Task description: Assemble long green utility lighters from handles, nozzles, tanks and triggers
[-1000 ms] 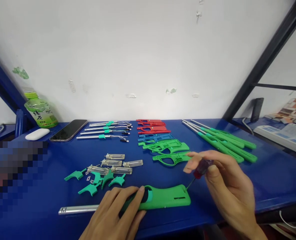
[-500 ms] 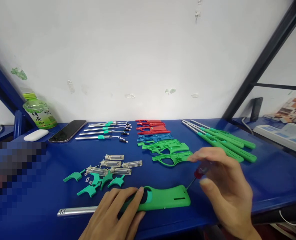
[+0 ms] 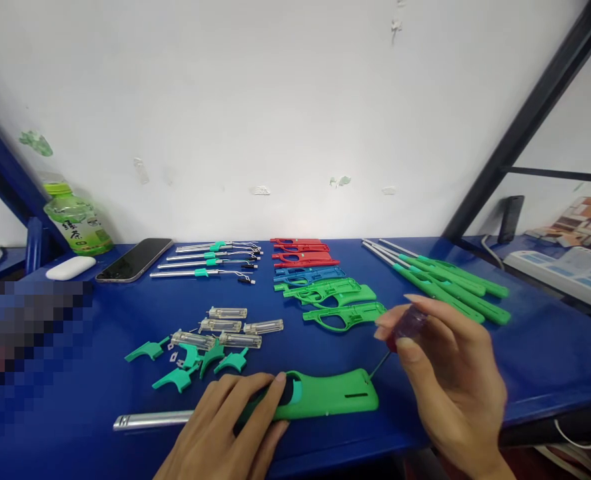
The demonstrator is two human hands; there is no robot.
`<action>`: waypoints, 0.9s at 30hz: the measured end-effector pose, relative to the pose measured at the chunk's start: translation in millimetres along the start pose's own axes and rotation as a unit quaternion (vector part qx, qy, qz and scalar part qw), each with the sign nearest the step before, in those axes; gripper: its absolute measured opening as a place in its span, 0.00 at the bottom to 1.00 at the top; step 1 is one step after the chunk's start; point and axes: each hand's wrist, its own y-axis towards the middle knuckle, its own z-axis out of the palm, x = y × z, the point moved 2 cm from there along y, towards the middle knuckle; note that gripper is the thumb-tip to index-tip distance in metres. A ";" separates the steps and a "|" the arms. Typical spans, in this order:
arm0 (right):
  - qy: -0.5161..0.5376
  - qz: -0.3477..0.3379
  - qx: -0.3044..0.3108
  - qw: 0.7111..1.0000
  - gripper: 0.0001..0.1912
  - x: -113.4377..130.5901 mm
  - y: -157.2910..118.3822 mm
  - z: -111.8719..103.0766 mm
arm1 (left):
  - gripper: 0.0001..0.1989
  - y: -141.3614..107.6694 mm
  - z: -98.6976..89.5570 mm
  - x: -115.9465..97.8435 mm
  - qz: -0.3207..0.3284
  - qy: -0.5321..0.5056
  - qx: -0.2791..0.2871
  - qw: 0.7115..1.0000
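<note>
Screwdriver [image 3: 409, 325], pinched in the right hand [image 3: 458, 387], slants to the butt of the green utility lighter [image 3: 328, 395], clamped flat on the blue table [image 3: 545, 363] by the left hand [image 3: 232, 423], seemingly for steadiness.

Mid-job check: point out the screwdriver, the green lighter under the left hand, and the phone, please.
Screwdriver [image 3: 410, 325]: head view, on its dark translucent handle.
Green lighter [image 3: 328, 396]: head view, on its handle, between the trigger opening and the slotted end.
Phone [image 3: 135, 260]: head view, middle of its dark screen.
</note>
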 end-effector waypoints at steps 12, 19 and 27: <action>-0.008 0.028 -0.004 1.000 0.29 -1.3 -4.2 0.6 | 0.22 -0.8 -0.7 0.9 -0.008 -0.006 -0.016 1.000; 0.002 -0.023 -0.013 1.000 0.33 -1.7 -5.1 -1.5 | 0.23 -4.5 0.5 1.3 0.012 -0.004 0.008 1.000; 0.004 0.001 0.018 1.000 0.29 -1.0 -3.2 -0.7 | 0.22 0.5 -1.1 0.2 -0.012 -0.010 -0.013 1.000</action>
